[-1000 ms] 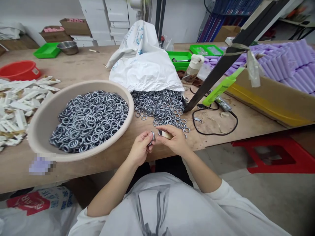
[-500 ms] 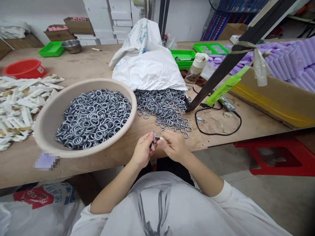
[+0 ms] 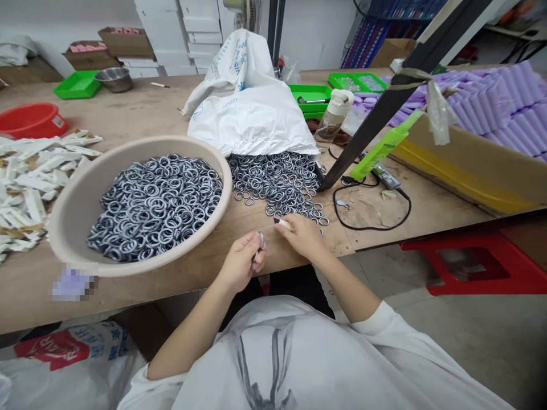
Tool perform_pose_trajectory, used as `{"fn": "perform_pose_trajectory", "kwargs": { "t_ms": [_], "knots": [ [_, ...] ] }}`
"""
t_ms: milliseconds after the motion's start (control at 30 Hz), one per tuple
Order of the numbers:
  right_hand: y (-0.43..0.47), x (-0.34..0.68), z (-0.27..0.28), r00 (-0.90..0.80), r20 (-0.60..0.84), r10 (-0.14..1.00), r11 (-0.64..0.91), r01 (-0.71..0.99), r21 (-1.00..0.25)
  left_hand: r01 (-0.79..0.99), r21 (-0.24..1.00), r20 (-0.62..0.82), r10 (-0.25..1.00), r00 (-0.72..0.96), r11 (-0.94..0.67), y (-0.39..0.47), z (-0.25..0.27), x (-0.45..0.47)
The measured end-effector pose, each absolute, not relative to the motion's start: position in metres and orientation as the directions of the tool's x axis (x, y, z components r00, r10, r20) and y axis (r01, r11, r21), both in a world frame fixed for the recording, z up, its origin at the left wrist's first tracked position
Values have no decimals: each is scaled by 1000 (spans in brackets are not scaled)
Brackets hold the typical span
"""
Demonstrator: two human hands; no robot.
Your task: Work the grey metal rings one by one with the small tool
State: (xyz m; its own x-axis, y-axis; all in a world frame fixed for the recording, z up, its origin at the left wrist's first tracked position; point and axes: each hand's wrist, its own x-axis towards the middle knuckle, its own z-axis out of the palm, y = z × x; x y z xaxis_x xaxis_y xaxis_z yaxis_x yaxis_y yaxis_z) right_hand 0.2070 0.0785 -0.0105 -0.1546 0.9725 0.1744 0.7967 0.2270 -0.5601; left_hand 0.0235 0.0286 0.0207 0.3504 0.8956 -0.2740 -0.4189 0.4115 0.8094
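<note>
- Left hand: fingers pinched on a grey ring, at the table's front edge.
- Right hand: fingers clamped on a small pale dark-tipped piece, beside loose rings.
- Beige basin of rings at left.

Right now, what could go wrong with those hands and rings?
The right hand holds a dark-tipped tool near the left hand; if sharp, it might cause a nick. The ring pinched there could slip and fall off the nearby table edge. Loose rings beside the right hand might get scattered.
</note>
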Motion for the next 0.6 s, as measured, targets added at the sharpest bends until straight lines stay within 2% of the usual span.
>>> {"fn": "perform_pose_trajectory", "kwargs": {
  "t_ms": [67, 133, 200, 233, 300, 367, 400, 433, 500, 600],
  "knots": [
    [78, 205, -18, -158, 157, 975, 213, 869, -446, -425, 822, -287, 921, 265, 379, 35, 16, 17],
    [76, 202, -21, -155, 132, 979, 195, 898, -394, -413, 824, -311, 919, 243, 388, 41, 11, 12],
    [76, 201, -20, -153, 133, 979, 197, 876, -441, -416, 813, -339, 912, 232, 408, 46, 7, 8],
    [76, 201, -17, -150, 147, 978, 205, 835, -510, -421, 806, -352, 908, 226, 417, 48, 5, 8],
    [77, 202, -11, -124, 171, 978, 210, 653, -728, -429, 785, -384, 895, 228, 446, 49, 3, 10],
    [75, 199, -4, -129, 130, 983, 166, 333, -928, -424, 760, -408, 870, 277, 492, 49, 3, 16],
    [73, 196, -2, -158, 85, 984, 112, 168, -979, -413, 752, -408, 855, 320, 514, 49, 4, 21],
    [71, 191, 0, -198, 38, 979, 45, 31, -998, -398, 749, -400, 841, 365, 529, 48, 5, 26],
    [66, 181, 0, -247, -37, 968, -70, -129, -989, -377, 761, -363, 828, 428, 529, 45, 7, 37],
    [60, 171, 0, -205, -73, 976, -113, -190, -975, -391, 777, -326, 847, 421, 494, 42, 10, 46]
  ]
}}
